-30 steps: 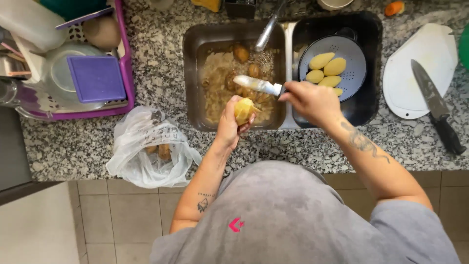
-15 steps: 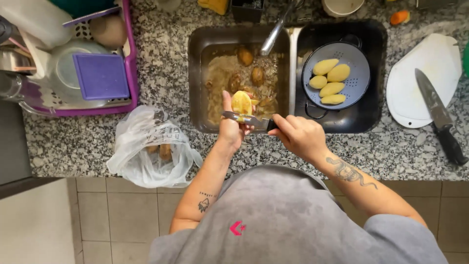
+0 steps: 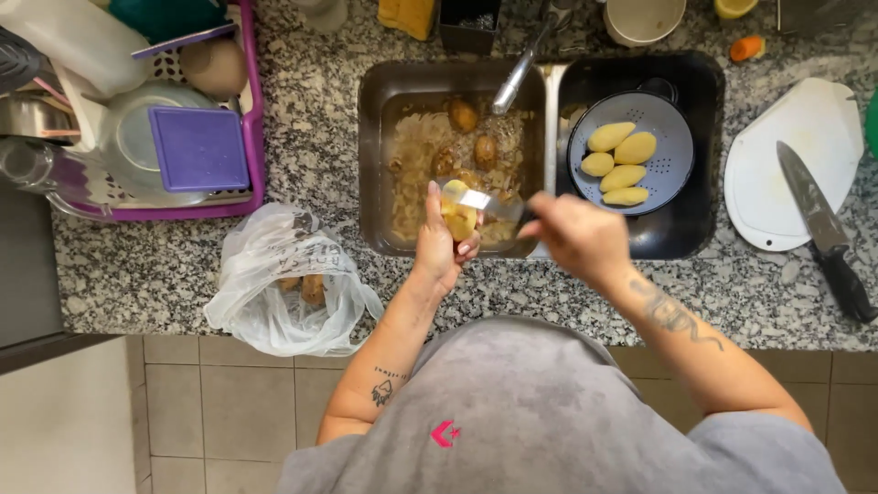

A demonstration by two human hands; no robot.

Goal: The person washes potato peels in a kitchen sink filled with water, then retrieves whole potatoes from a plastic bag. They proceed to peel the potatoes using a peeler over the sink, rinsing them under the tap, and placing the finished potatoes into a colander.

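Observation:
My left hand (image 3: 437, 247) holds a partly peeled yellow potato (image 3: 458, 213) over the front edge of the left sink basin (image 3: 377, 155). My right hand (image 3: 574, 238) grips a small knife (image 3: 485, 202), its blade lying across the potato. Brown peelings and a few unpeeled potatoes (image 3: 463, 115) lie in that basin. In the right basin a blue-grey colander (image 3: 672, 137) contains several peeled potatoes (image 3: 617, 157).
A clear plastic bag (image 3: 279, 279) with potatoes lies on the granite counter (image 3: 311, 101) at left. A purple dish rack (image 3: 253, 137) with dishes stands far left. At right are a white cutting board (image 3: 796, 155) and a large black-handled knife (image 3: 823, 229). The tap (image 3: 519, 69) hangs over the sinks.
The knife went from held high above the potato to down across it. My left hand has turned the potato and stayed over the sink's front edge.

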